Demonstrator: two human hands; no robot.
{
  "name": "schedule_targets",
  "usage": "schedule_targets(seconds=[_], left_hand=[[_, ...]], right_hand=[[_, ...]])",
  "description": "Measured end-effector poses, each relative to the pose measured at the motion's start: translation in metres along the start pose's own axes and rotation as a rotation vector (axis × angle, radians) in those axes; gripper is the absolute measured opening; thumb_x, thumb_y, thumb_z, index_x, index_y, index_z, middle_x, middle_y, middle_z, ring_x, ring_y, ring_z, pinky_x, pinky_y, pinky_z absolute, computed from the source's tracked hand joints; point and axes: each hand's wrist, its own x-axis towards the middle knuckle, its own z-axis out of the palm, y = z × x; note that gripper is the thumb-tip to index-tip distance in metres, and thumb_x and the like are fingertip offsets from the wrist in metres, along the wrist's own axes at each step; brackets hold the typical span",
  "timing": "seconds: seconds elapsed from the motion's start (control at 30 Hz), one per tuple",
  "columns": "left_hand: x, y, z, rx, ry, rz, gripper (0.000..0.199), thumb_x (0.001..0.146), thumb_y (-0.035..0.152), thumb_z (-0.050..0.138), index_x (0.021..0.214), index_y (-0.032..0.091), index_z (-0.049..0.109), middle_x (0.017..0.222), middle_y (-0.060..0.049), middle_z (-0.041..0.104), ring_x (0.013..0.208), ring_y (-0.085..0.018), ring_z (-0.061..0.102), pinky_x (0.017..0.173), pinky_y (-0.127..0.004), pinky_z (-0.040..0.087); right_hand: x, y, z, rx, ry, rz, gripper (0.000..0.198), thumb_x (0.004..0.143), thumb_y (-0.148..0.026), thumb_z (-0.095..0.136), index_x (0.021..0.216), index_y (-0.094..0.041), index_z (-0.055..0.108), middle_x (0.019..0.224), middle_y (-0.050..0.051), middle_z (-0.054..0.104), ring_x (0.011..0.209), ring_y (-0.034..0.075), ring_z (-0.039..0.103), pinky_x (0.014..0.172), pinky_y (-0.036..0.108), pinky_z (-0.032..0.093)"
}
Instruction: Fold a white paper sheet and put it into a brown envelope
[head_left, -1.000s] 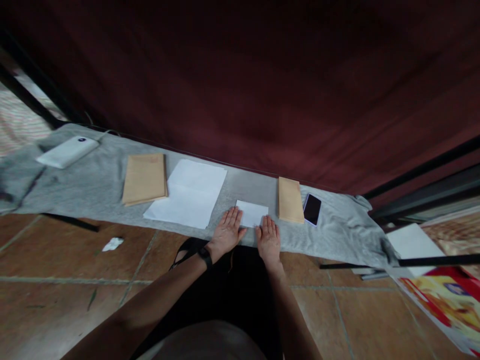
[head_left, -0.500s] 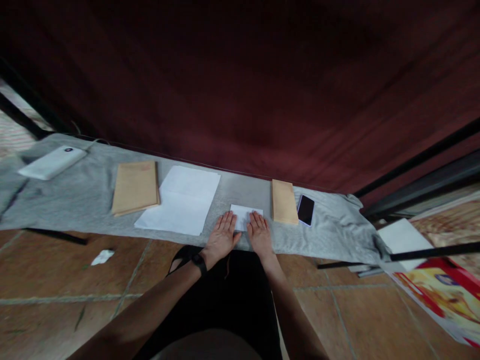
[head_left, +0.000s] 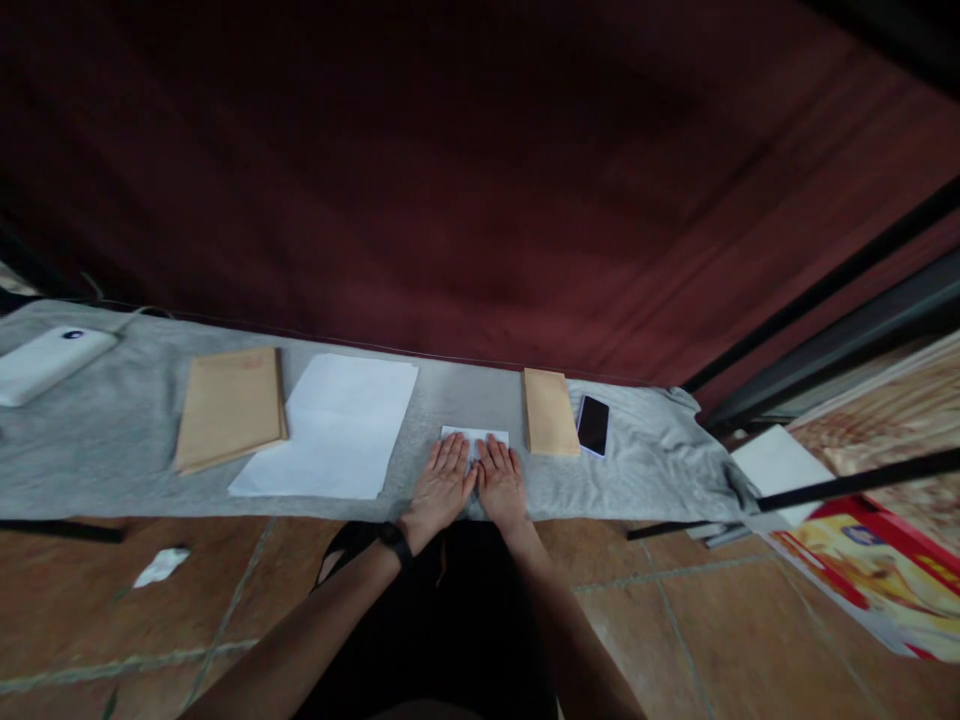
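A small folded sheet of white paper (head_left: 474, 434) lies near the front edge of the cloth-covered bench, mostly hidden under my hands. My left hand (head_left: 444, 482) rests flat on its left part, fingers stretched out, with a dark band on the wrist. Flat on the right part lies my right hand (head_left: 500, 485), its fingers also extended. The two thumbs come close together over the paper. Left of the hands is a pile of larger white sheets (head_left: 330, 425). To the right lies a stack of narrow brown envelopes (head_left: 550, 412).
Larger brown envelopes (head_left: 231, 408) overlap the white sheets' left side. A phone (head_left: 593, 426) lies right of the narrow envelopes. At far left is a white device (head_left: 52, 362) with a cable. A dark red curtain (head_left: 450, 200) hangs behind the grey cloth (head_left: 645, 470).
My hands have slid forward over the small paper and moved closer together, covering more of it. The whole view has shifted slightly to the right.
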Motion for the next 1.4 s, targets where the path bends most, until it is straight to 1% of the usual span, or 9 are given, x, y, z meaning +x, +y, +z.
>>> schedule_targets(seconds=[0.17, 0.37, 0.53, 0.7, 0.87, 1.03, 1.17, 1.27, 1.4], left_hand=[[0.016, -0.007, 0.009, -0.008, -0.044, 0.005, 0.059, 0.098, 0.034, 0.030, 0.147, 0.005, 0.043, 0.156, -0.017, 0.040, 0.149, -0.025, 0.029, 0.124, -0.046, 0.020], [0.013, -0.022, 0.012, 0.003, -0.011, -0.013, 0.059, 0.097, 0.029, 0.029, 0.150, 0.007, 0.038, 0.157, -0.015, 0.040, 0.149, -0.023, 0.029, 0.124, -0.044, 0.020], [0.012, -0.022, 0.011, 0.017, -0.011, -0.004, 0.059, 0.096, 0.029, 0.030, 0.150, 0.007, 0.039, 0.157, -0.014, 0.040, 0.149, -0.023, 0.030, 0.124, -0.043, 0.020], [0.012, -0.023, 0.010, 0.003, -0.024, -0.003, 0.058, 0.097, 0.027, 0.029, 0.150, 0.007, 0.039, 0.157, -0.015, 0.040, 0.149, -0.023, 0.029, 0.124, -0.043, 0.022], [0.012, -0.022, 0.008, 0.012, -0.029, -0.005, 0.058, 0.097, 0.029, 0.029, 0.150, 0.006, 0.039, 0.158, -0.016, 0.039, 0.149, -0.024, 0.029, 0.123, -0.044, 0.022], [0.012, -0.021, 0.009, 0.019, -0.017, -0.017, 0.058, 0.097, 0.030, 0.030, 0.149, 0.006, 0.040, 0.158, -0.016, 0.037, 0.150, -0.025, 0.028, 0.124, -0.044, 0.021], [0.012, -0.021, 0.009, 0.024, 0.003, -0.046, 0.061, 0.096, 0.032, 0.033, 0.150, 0.005, 0.037, 0.158, -0.017, 0.037, 0.150, -0.025, 0.027, 0.124, -0.043, 0.020], [0.012, -0.019, 0.009, 0.033, -0.018, -0.070, 0.063, 0.095, 0.033, 0.032, 0.151, 0.003, 0.035, 0.158, -0.017, 0.036, 0.151, -0.025, 0.026, 0.124, -0.043, 0.018], [0.014, -0.017, 0.009, 0.055, -0.059, -0.117, 0.064, 0.096, 0.034, 0.030, 0.150, 0.000, 0.035, 0.159, -0.019, 0.035, 0.151, -0.026, 0.025, 0.125, -0.042, 0.017]], right_hand=[[0.001, 0.000, 0.000, -0.005, -0.010, 0.009, 0.047, 0.103, -0.027, 0.040, 0.150, -0.023, 0.044, 0.156, 0.006, 0.042, 0.144, 0.023, 0.038, 0.119, 0.044, 0.026], [0.001, 0.000, 0.001, 0.000, 0.002, 0.020, 0.046, 0.104, -0.033, 0.040, 0.150, -0.023, 0.044, 0.155, 0.007, 0.043, 0.144, 0.024, 0.038, 0.118, 0.045, 0.028], [0.008, -0.003, -0.001, 0.018, -0.025, 0.008, 0.046, 0.105, -0.032, 0.038, 0.149, -0.021, 0.045, 0.154, 0.008, 0.045, 0.144, 0.023, 0.038, 0.119, 0.048, 0.025], [0.018, -0.009, -0.001, 0.041, -0.050, -0.030, 0.046, 0.106, -0.034, 0.036, 0.149, -0.023, 0.044, 0.154, 0.006, 0.045, 0.144, 0.023, 0.040, 0.120, 0.049, 0.023], [0.018, -0.005, 0.005, 0.017, -0.025, -0.006, 0.047, 0.105, -0.037, 0.038, 0.150, -0.025, 0.043, 0.155, 0.008, 0.043, 0.144, 0.025, 0.039, 0.118, 0.050, 0.025], [0.013, 0.003, 0.010, -0.008, 0.015, 0.041, 0.048, 0.105, -0.035, 0.039, 0.151, -0.019, 0.042, 0.155, 0.011, 0.042, 0.145, 0.026, 0.036, 0.118, 0.049, 0.026], [0.010, 0.006, 0.012, -0.028, 0.069, 0.090, 0.051, 0.105, -0.035, 0.036, 0.151, -0.013, 0.041, 0.154, 0.015, 0.043, 0.144, 0.027, 0.038, 0.117, 0.047, 0.028], [0.009, 0.004, 0.012, -0.052, 0.096, 0.127, 0.053, 0.105, -0.036, 0.034, 0.151, -0.009, 0.039, 0.153, 0.019, 0.044, 0.142, 0.027, 0.040, 0.116, 0.047, 0.029], [0.009, 0.001, 0.011, -0.082, 0.090, 0.170, 0.057, 0.105, -0.038, 0.034, 0.151, -0.004, 0.038, 0.153, 0.020, 0.043, 0.142, 0.029, 0.040, 0.116, 0.047, 0.028]])
